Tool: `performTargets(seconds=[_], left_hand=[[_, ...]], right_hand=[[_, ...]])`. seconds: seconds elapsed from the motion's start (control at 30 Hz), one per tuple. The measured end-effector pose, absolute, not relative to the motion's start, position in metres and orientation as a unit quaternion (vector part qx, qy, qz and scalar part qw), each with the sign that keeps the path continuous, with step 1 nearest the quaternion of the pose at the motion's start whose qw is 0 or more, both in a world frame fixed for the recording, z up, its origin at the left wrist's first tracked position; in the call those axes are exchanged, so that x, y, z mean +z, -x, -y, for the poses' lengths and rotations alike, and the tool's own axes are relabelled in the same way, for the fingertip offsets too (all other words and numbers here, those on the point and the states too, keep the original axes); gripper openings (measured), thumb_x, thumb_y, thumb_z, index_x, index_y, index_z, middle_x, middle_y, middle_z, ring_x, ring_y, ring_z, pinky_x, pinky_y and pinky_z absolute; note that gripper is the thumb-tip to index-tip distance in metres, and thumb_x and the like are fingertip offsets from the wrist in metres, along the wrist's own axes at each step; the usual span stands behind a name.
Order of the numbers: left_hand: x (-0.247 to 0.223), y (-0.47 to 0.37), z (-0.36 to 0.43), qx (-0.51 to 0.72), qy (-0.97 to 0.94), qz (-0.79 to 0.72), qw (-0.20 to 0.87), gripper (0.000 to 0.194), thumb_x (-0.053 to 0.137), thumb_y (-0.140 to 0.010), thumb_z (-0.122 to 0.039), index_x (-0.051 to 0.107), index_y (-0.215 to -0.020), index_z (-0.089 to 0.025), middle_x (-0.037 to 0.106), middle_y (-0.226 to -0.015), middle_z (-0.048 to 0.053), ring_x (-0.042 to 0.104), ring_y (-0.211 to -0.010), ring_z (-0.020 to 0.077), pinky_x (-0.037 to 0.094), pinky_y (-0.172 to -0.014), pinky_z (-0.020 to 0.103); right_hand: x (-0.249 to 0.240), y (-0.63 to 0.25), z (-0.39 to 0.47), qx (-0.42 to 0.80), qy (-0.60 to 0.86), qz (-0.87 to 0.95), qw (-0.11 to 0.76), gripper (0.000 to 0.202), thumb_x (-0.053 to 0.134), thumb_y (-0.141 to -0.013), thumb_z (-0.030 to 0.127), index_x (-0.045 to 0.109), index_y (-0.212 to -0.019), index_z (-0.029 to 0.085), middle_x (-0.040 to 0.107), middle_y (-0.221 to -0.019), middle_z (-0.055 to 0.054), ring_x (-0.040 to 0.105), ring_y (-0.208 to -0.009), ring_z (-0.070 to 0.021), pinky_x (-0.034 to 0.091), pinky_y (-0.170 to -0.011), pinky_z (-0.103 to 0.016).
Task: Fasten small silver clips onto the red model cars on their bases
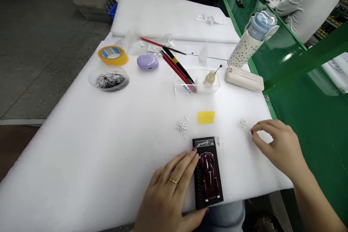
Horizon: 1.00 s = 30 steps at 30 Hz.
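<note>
A dark red model car (209, 175) is fixed on a black textured base with a silver label at its far end. My left hand (174, 185), a gold ring on one finger, holds this base at its left side, fingertips by the car and thumb at the near edge. To the right, my right hand (277, 141) has thumb and index finger pinched together; whatever may be between the tips is too small to make out. Just left of those fingertips is a little heap of tiny silvery parts (243, 124). A second heap of silvery bits (182, 125) lies beyond the base.
A yellow sticky pad (206, 117) lies past the car. Farther back are a clear tray (201, 88) with pens and a small bottle, a cream case (244, 79), a dotted flask (246, 47), a purple case (147, 62), yellow tape (119, 59) and a dish of black strands (95, 76).
</note>
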State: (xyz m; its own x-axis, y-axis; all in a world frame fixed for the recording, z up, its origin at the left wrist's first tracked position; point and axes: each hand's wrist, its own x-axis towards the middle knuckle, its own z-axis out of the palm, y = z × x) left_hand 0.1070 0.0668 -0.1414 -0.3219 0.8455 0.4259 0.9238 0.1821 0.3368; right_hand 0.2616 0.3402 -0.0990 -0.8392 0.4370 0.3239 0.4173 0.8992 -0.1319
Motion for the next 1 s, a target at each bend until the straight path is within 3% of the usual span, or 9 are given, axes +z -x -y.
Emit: performTargets(seconds=[0.17,0.23,0.4,0.63,0.73,0.9,1.0], left_hand=[[-0.142,-0.104,-0.061,-0.301,0.564,0.766,0.064,0.084,0.039,-0.089,-0.079,0.057,-0.134,-0.011,0.068,-0.132,0.01,0.062,-0.122,0.0186,0.056,-0.095,0.032],[-0.141,-0.103,-0.056,-0.356,0.528,0.77,0.034,0.083,0.04,-0.088,-0.08,0.054,-0.135,-0.013,0.068,-0.128,0.011,0.066,-0.119,0.018,0.06,-0.096,0.03],[-0.141,-0.105,-0.05,-0.454,0.483,0.748,-0.009,0.037,0.053,-0.1,-0.041,0.058,-0.127,-0.017,0.072,-0.113,0.007,0.07,-0.108,0.0121,0.062,-0.093,0.02],[-0.13,-0.108,-0.057,-0.499,0.49,0.715,0.002,0.021,0.062,-0.09,-0.005,0.07,-0.106,-0.015,0.072,-0.097,0.001,0.068,-0.093,0.0062,0.059,-0.086,0.014],[-0.122,-0.112,-0.065,-0.522,0.491,0.697,0.003,0.021,0.06,-0.089,0.0,0.072,-0.101,-0.014,0.072,-0.091,0.0,0.067,-0.086,0.0055,0.058,-0.08,0.015],[-0.116,-0.121,-0.073,-0.525,0.496,0.692,-0.012,0.021,0.06,-0.089,-0.001,0.072,-0.101,-0.014,0.073,-0.089,0.0,0.066,-0.081,0.0067,0.058,-0.075,0.019],[-0.115,-0.123,-0.073,-0.527,0.499,0.688,-0.022,0.02,0.06,-0.09,-0.003,0.071,-0.101,-0.015,0.073,-0.089,0.001,0.066,-0.08,0.0077,0.058,-0.074,0.021]], right_hand=[[-0.119,-0.259,-0.309,-0.057,0.286,0.933,0.209,0.018,0.061,-0.091,0.03,0.072,-0.08,0.02,0.076,-0.089,-0.003,0.064,-0.076,-0.0219,0.038,-0.068,-0.036],[-0.123,-0.254,-0.305,-0.085,0.281,0.929,0.224,0.016,0.061,-0.091,0.024,0.071,-0.079,0.018,0.077,-0.088,-0.004,0.063,-0.075,-0.0225,0.036,-0.067,-0.036],[-0.13,-0.252,-0.307,-0.096,0.264,0.925,0.257,0.01,0.062,-0.087,0.016,0.068,-0.08,0.017,0.076,-0.088,-0.006,0.061,-0.075,-0.0217,0.039,-0.067,-0.035],[-0.122,-0.253,-0.289,-0.015,0.236,0.916,0.325,0.004,0.066,-0.088,0.017,0.067,-0.085,0.019,0.075,-0.092,-0.003,0.066,-0.08,-0.0175,0.046,-0.071,-0.032],[-0.119,-0.248,-0.281,-0.047,0.247,0.91,0.331,0.004,0.067,-0.087,0.016,0.068,-0.084,0.02,0.076,-0.092,-0.003,0.066,-0.079,-0.0196,0.042,-0.07,-0.034],[-0.122,-0.239,-0.27,-0.111,0.269,0.923,0.251,0.016,0.063,-0.086,0.017,0.064,-0.07,0.019,0.077,-0.091,-0.003,0.065,-0.079,-0.0238,0.035,-0.071,-0.038],[-0.121,-0.24,-0.266,-0.058,0.275,0.933,0.224,0.019,0.061,-0.09,0.019,0.066,-0.072,0.019,0.077,-0.095,-0.002,0.066,-0.082,-0.0235,0.035,-0.072,-0.039]])
